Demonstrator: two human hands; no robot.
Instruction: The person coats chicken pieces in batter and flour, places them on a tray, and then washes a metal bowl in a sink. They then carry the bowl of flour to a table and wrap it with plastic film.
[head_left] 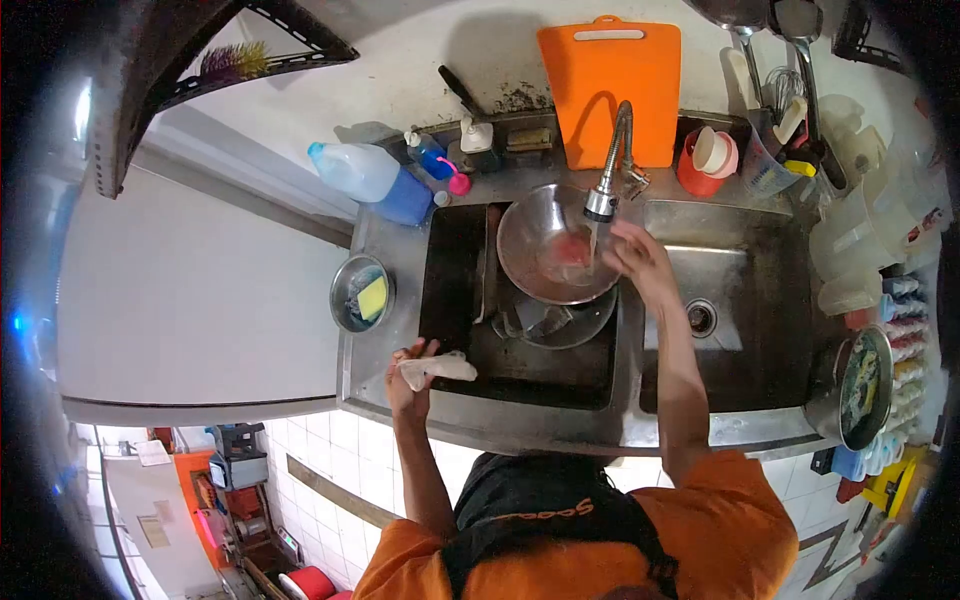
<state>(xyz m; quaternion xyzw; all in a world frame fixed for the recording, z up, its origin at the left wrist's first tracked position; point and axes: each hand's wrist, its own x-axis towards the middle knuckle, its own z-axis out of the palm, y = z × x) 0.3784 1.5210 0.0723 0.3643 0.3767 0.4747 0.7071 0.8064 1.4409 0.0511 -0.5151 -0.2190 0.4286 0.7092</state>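
Observation:
My left hand [408, 378] is closed on a whitish, elongated utensil [440, 369] over the front left edge of the left sink basin [455, 290]. What kind of utensil it is I cannot make out. My right hand [637, 257] is raised beside the faucet head [601, 204], at the right rim of a steel bowl [520, 235]; its fingers are blurred. Water runs from the faucet into the bowl, where something reddish shows. Below this bowl, a second round vessel [580, 334] lies in the left basin.
A small bowl with a yellow sponge [372, 298] stands left of the sink. Behind are a large blue-liquid bottle [372, 180], an orange cutting board [612, 95] and red cups [700, 165]. The right basin [745, 330] has a drain. A pot [862, 388] sits at the right.

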